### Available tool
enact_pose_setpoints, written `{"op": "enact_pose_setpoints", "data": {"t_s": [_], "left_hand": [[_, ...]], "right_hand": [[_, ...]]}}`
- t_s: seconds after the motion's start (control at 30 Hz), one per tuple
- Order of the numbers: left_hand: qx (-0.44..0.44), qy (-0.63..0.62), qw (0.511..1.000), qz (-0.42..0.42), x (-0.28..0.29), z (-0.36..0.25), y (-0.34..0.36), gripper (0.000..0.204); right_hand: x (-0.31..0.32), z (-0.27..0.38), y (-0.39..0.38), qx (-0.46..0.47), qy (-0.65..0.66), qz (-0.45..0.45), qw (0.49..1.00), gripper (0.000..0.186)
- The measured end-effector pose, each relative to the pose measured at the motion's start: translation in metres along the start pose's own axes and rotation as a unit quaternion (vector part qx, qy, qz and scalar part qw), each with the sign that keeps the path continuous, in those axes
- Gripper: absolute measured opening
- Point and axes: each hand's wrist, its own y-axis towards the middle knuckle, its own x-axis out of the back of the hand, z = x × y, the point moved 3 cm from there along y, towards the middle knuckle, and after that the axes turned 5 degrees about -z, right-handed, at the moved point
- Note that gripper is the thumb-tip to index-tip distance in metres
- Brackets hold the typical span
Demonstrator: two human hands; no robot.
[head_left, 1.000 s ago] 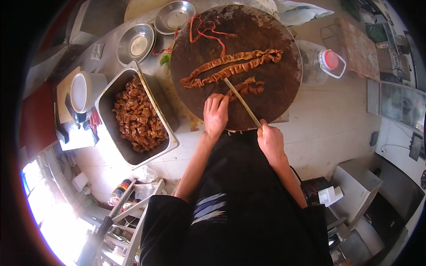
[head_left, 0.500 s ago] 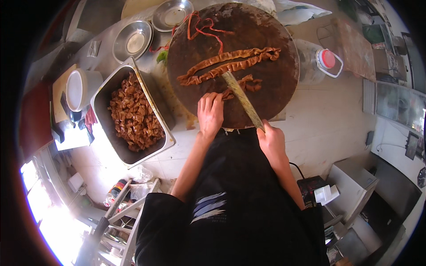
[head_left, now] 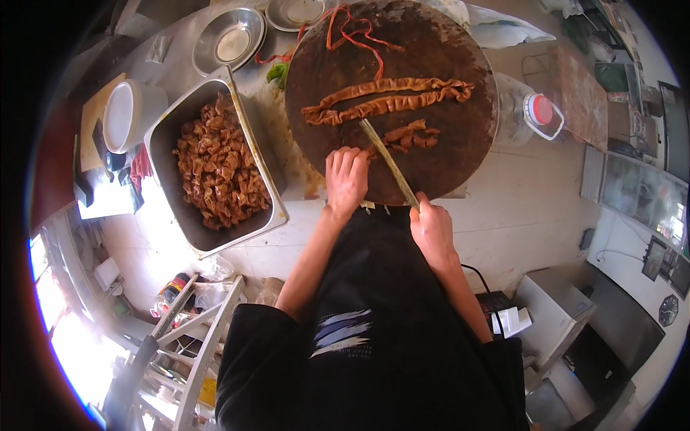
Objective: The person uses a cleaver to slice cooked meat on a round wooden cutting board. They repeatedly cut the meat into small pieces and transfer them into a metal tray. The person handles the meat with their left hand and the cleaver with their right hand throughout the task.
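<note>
A round dark chopping board (head_left: 460, 72) lies ahead of me. Across it stretches a long, folded, wrinkled brown strip (head_left: 388, 90) that looks like braised intestine. Nearer to me, cut pieces (head_left: 413, 135) of the same stuff lie just right of the blade. My left hand (head_left: 347, 178) has its fingers curled down on the end of a short intestine piece (head_left: 372, 152) at the board's near left edge, mostly hidden under the fingertips. My right hand (head_left: 433, 226) is closed round the handle of a cleaver (head_left: 388, 159), whose blade stands on edge beside my left fingertips.
Left of the board, a deep steel tray (head_left: 248, 144) holds a heap of brown cut pieces. Steel bowls (head_left: 230, 43), a red string (head_left: 345, 32) and a green pepper (head_left: 277, 73) are at the far left. A clear jug with a red lid (head_left: 540, 109) stands at the right.
The view has shifted slightly, moving the board right and up. The cleaver has tipped more upright, its blade looking narrower, and more of the cut pieces show beside it. The left hand keeps its place.
</note>
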Motion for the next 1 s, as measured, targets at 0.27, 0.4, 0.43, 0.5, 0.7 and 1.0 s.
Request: {"op": "enact_pose_setpoints", "data": {"t_s": [0.27, 0.4, 0.43, 0.5, 0.7, 1.0], "left_hand": [[0.022, -0.018, 0.999, 0.018, 0.01, -0.005, 0.004, 0.041], [0.049, -0.015, 0.998, 0.037, 0.017, -0.002, -0.007, 0.043], [0.052, -0.013, 0.998, 0.036, 0.019, -0.001, -0.009, 0.043], [0.056, -0.011, 0.998, 0.032, 0.02, 0.0, -0.01, 0.043], [0.013, -0.006, 1.0, 0.007, 0.017, 0.002, -0.006, 0.04], [-0.008, 0.008, 1.0, -0.014, 0.013, 0.005, -0.008, 0.035]], "right_hand": [[0.004, 0.005, 0.013, 0.016, 0.03, -0.03, 0.999, 0.024], [0.026, 0.012, -0.011, -0.005, 0.087, -0.044, 0.995, 0.02], [0.029, 0.013, -0.015, -0.007, 0.114, -0.058, 0.992, 0.015], [0.03, 0.019, -0.017, 0.005, 0.091, -0.036, 0.995, 0.021], [0.001, 0.02, -0.009, 0.015, 0.031, 0.02, 0.999, 0.023], [-0.015, 0.019, -0.003, -0.001, -0.005, 0.01, 1.0, 0.024]]}}
